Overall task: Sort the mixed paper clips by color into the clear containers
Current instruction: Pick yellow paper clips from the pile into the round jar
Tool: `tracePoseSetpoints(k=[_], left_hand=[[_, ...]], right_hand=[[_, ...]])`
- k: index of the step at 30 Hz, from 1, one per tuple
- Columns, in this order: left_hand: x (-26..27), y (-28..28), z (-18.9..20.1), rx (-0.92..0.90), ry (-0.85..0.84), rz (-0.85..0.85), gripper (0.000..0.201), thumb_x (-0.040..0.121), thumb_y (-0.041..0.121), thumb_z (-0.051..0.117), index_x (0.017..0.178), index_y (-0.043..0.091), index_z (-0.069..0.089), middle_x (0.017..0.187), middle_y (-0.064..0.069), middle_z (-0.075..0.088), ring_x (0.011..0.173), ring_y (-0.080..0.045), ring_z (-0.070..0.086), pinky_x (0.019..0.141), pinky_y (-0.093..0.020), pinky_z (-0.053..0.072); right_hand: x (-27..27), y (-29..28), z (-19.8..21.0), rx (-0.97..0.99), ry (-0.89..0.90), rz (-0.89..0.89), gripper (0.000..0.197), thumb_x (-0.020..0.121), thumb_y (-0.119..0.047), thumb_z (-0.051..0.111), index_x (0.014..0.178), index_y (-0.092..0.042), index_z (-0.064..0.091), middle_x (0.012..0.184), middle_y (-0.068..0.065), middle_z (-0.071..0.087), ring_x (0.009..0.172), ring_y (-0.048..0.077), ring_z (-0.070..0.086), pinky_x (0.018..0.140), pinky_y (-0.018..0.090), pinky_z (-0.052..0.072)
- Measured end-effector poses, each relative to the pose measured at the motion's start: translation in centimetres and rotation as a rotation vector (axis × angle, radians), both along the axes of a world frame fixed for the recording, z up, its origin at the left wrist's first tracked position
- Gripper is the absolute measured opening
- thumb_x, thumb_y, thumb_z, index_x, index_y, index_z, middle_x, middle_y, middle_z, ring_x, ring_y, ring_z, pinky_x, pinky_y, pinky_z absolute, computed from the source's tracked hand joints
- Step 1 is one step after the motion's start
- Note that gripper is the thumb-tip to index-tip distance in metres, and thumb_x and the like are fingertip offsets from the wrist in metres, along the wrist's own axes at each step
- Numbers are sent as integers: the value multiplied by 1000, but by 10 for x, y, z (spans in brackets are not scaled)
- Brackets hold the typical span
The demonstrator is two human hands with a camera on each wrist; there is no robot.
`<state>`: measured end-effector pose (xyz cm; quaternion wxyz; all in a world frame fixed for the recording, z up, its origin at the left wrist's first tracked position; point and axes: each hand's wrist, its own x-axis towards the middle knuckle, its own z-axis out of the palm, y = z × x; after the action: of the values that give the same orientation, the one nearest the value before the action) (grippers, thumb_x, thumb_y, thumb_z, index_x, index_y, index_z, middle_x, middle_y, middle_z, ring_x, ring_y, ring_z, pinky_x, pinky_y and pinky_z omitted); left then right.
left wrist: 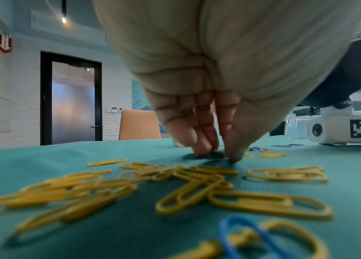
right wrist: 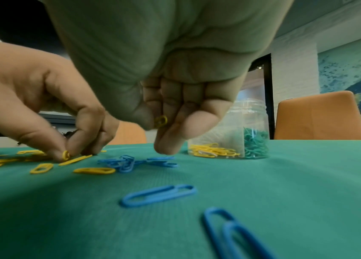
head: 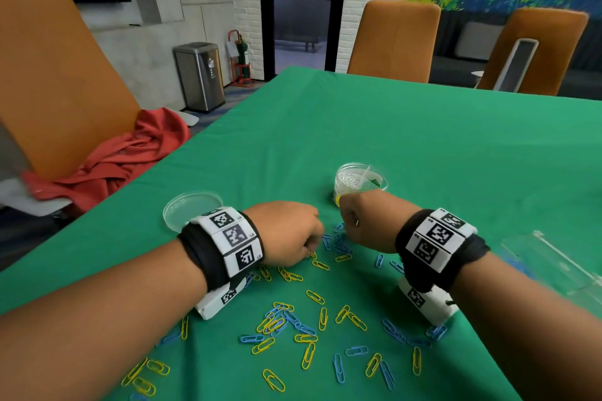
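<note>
Yellow paper clips [head: 314, 296] and blue paper clips [head: 338, 367] lie scattered on the green tablecloth [head: 423, 146]. My left hand [head: 309, 251] is down on the cloth, its fingertips [left wrist: 233, 155] pinching a yellow clip [right wrist: 65, 155]. My right hand [head: 350, 221] hovers just above a cluster of blue clips [right wrist: 130, 162] and pinches another yellow clip [right wrist: 160, 121] between thumb and fingers. A clear divided jar [head: 360, 182] stands right behind the right hand, holding yellow clips [right wrist: 212, 151] and green clips [right wrist: 255, 145] in separate sections.
A round clear lid [head: 190, 210] lies left of my left wrist. A clear plastic box [head: 553, 267] sits at the right edge. Orange chairs [head: 394, 39] stand around the table, one with a red cloth [head: 123, 159] on it.
</note>
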<state>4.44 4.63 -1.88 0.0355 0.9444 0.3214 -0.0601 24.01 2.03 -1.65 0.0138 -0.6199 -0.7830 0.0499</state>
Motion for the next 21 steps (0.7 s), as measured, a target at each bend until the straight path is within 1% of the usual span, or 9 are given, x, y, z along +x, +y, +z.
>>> tracePoseSetpoints(k=[2, 4, 7, 9, 11, 14, 16, 19, 21], left_hand=[[-2, 1, -3, 5, -32, 24, 11, 87, 25, 57, 95, 26, 63, 98, 8, 62, 91, -20, 61, 75, -34, 52], [-5, 3, -3, 11, -77, 57, 19, 89, 24, 53, 104, 30, 61, 100, 8, 65, 94, -20, 61, 76, -31, 50], [-9, 4, -3, 3, -75, 19, 34, 93, 22, 48, 120, 37, 62, 108, 8, 62, 102, -18, 60, 85, -32, 49], [-9, 3, -5, -27, -36, -19, 31, 93, 25, 51, 117, 39, 67, 106, 6, 58, 102, -20, 60, 86, -36, 50], [-8, 4, -8, -43, -7, -35, 26, 92, 30, 58, 114, 38, 68, 105, 6, 58, 101, -20, 60, 85, -37, 51], [-7, 5, -11, -42, -3, -30, 19, 90, 31, 61, 107, 34, 69, 104, 7, 60, 97, -20, 61, 83, -37, 52], [-7, 5, -12, -30, -12, -15, 13, 90, 31, 61, 101, 30, 68, 101, 8, 62, 95, -19, 62, 82, -37, 52], [-10, 10, -4, -30, -83, 92, 11, 89, 26, 60, 97, 28, 67, 92, 8, 67, 88, -16, 62, 75, -26, 50], [-18, 23, 5, -198, -274, 246, 12, 88, 14, 62, 92, 23, 68, 78, 7, 65, 74, -16, 63, 62, -18, 46]], right_hand=[[-1, -1, -1, 15, 54, -22, 16, 84, -14, 48, 91, -28, 50, 69, -7, 50, 64, 22, 50, 52, 27, 33], [-3, -3, 0, -30, 88, 8, 21, 88, -12, 45, 100, -27, 51, 72, -7, 49, 68, 22, 49, 58, 29, 37], [-6, -13, 2, -128, 69, 140, 10, 89, -23, 52, 93, -27, 60, 75, -7, 54, 74, 20, 52, 67, 31, 46], [-8, -16, 2, -177, 16, 183, 9, 86, -31, 61, 94, -31, 65, 72, -9, 53, 72, 14, 51, 65, 26, 44], [-11, -17, 1, -202, -43, 187, 12, 84, -30, 64, 95, -32, 67, 75, -10, 55, 72, 13, 51, 65, 24, 42], [-14, -17, -1, -167, -59, 200, 5, 83, -25, 57, 83, -29, 60, 80, -9, 60, 75, 18, 56, 69, 30, 51], [-16, -18, -1, -130, 0, 201, 5, 84, -25, 55, 81, -29, 53, 80, -6, 59, 73, 21, 53, 67, 30, 49], [-22, -17, 1, -112, 148, 182, 8, 87, -20, 54, 85, -22, 46, 72, -4, 53, 67, 22, 48, 60, 28, 37], [-26, -17, 1, -136, 185, 171, 8, 89, -15, 51, 94, -21, 49, 69, -9, 51, 65, 18, 47, 59, 27, 35]])
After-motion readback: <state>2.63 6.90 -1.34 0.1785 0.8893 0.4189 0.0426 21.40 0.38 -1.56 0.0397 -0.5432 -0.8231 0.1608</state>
